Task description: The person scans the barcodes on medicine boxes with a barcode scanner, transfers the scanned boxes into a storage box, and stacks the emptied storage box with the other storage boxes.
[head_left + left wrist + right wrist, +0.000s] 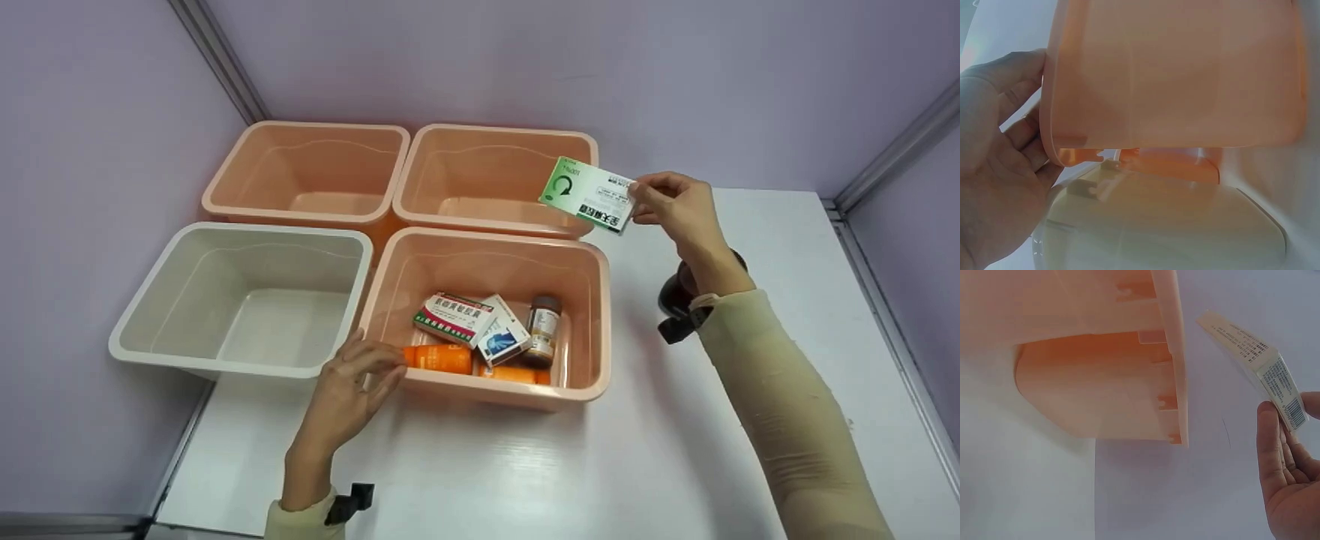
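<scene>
In the head view my right hand (679, 210) pinches one end of a flat green-and-white medicine box (589, 193), tilted over the right rim of the back-right pink bin (495, 133). The right wrist view shows the box's barcode end (1283, 391) between thumb and fingers. My left hand (349, 382) grips the front-left corner of the front pink bin (495, 388), thumb and fingers about its rim. Inside that bin lie a red-and-white medicine box (454, 317), a white-and-blue box (502, 335), a dark-capped brown bottle (544, 330) and two orange bottles (442, 358), one partly hidden.
A white bin (240, 367) stands left of the front pink bin, and another pink bin (330, 127) sits at the back left. A dark rounded object (675, 292) is partly hidden under my right wrist. Walls enclose the white table (480, 465) behind and at the sides.
</scene>
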`<act>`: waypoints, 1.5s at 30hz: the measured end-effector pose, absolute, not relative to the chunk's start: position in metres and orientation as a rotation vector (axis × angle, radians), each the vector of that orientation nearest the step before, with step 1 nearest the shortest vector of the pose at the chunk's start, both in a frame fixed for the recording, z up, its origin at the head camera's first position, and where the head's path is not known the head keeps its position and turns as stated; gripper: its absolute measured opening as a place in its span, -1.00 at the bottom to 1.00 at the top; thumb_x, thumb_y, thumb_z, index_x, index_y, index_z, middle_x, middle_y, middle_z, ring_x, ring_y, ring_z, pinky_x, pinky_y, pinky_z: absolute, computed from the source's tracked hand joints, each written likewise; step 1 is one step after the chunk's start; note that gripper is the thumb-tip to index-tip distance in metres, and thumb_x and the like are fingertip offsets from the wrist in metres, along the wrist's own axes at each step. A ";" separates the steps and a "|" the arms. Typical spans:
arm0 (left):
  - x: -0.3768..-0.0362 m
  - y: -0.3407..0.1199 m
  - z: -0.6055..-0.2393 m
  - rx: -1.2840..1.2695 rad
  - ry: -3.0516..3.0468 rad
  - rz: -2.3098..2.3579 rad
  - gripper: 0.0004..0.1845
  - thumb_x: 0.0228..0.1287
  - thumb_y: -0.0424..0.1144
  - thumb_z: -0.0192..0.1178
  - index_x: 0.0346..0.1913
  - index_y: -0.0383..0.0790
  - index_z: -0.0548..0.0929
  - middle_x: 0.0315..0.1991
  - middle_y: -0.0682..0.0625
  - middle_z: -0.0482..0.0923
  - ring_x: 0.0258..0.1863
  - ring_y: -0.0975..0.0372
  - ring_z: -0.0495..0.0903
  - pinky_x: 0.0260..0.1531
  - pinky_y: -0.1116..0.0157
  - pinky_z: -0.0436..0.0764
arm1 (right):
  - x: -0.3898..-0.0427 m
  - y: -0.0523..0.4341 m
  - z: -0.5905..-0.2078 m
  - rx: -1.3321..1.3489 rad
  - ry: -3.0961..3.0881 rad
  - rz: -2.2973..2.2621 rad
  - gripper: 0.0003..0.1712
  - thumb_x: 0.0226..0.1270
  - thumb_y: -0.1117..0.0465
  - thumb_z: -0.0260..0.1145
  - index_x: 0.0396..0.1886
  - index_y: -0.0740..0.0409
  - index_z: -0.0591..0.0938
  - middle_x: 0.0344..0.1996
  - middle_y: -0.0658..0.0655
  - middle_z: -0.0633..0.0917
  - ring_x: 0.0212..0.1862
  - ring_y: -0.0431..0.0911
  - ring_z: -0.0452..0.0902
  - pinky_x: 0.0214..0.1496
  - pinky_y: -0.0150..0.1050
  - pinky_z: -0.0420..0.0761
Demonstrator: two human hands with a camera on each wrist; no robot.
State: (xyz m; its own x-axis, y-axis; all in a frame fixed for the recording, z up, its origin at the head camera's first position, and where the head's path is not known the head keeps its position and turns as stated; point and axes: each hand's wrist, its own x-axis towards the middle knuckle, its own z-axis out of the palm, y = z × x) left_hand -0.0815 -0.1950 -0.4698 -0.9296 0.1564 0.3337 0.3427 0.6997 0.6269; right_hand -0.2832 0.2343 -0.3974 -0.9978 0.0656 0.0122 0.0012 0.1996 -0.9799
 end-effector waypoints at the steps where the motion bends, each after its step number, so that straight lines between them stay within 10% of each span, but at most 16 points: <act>1: -0.082 -0.195 -0.470 -0.411 -2.643 -1.054 -0.92 0.16 -0.07 0.30 -0.30 0.08 0.71 -0.23 0.32 0.63 0.02 0.28 0.57 0.44 0.10 0.25 | -0.285 0.233 -0.397 -0.066 -2.399 1.948 -0.68 0.22 0.14 0.32 -0.13 0.27 0.60 -0.36 0.07 0.63 -0.47 -0.17 0.62 -0.34 -0.39 0.74; 15: -0.077 -0.196 -0.468 -0.346 -2.649 -1.050 -0.91 0.16 -0.05 0.30 -0.27 0.14 0.70 -0.23 0.29 0.63 0.26 0.07 0.42 0.33 -0.13 0.33 | -0.307 0.211 -0.397 -0.075 -2.479 1.865 -0.70 0.23 0.14 0.30 -0.15 0.27 0.61 -0.39 0.04 0.62 -0.48 -0.18 0.59 -0.35 -0.40 0.74; 45: -0.078 -0.197 -0.470 -0.350 -2.669 -1.030 -0.89 0.14 -0.06 0.31 -0.27 0.07 0.71 -0.26 0.33 0.61 -0.16 0.38 0.60 0.46 0.17 0.23 | -0.331 0.171 -0.407 -0.053 -2.783 1.482 -0.65 0.20 0.01 0.32 -0.15 0.15 0.61 -0.34 0.04 0.63 -0.39 -0.17 0.63 -0.40 -0.39 0.74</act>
